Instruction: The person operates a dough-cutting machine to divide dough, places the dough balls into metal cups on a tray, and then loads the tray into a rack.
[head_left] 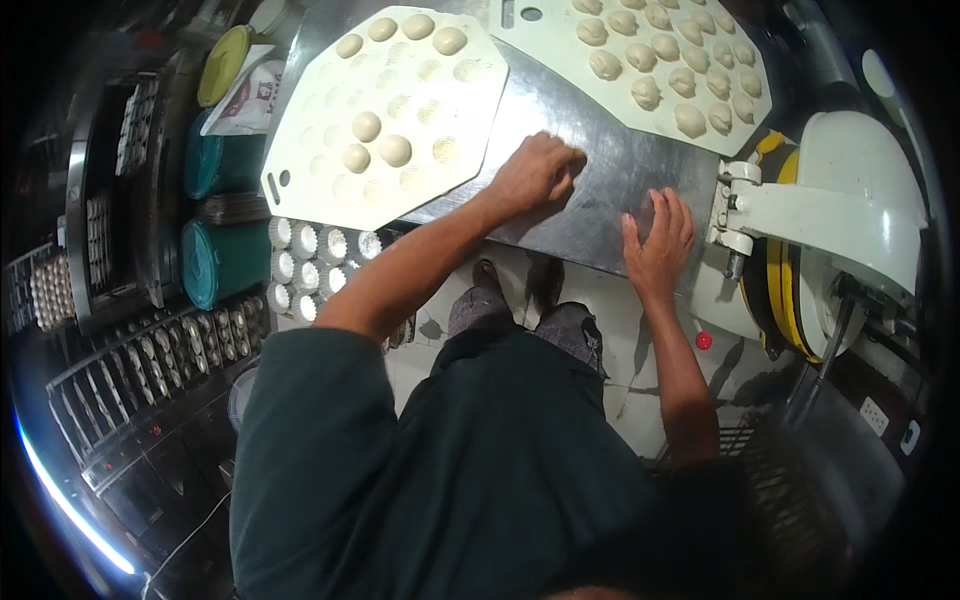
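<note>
Over the steel table, my left hand point(545, 172) is closed with curled fingers, knuckles up; what lies under or inside it is hidden. My right hand point(661, 238) rests flat at the table's near edge, its fingers stretched out and holding nothing. To the left of my left hand lies a pale octagonal board point(330, 110) with round hollows. Several smooth dough balls point(396, 151) sit on it, some at its far edge and a small group near its middle. Beyond my hands, a second pale board point(560, 55) carries many rougher, pinched dough pieces point(690, 120).
A large white mixer-like machine point(850, 170) with a yellow rim stands to the right. Below the left board sits a rack of fluted metal cups point(308, 255). Teal bins point(215, 262) and metal racks line the left side. A red cap point(704, 341) lies on the tiled floor.
</note>
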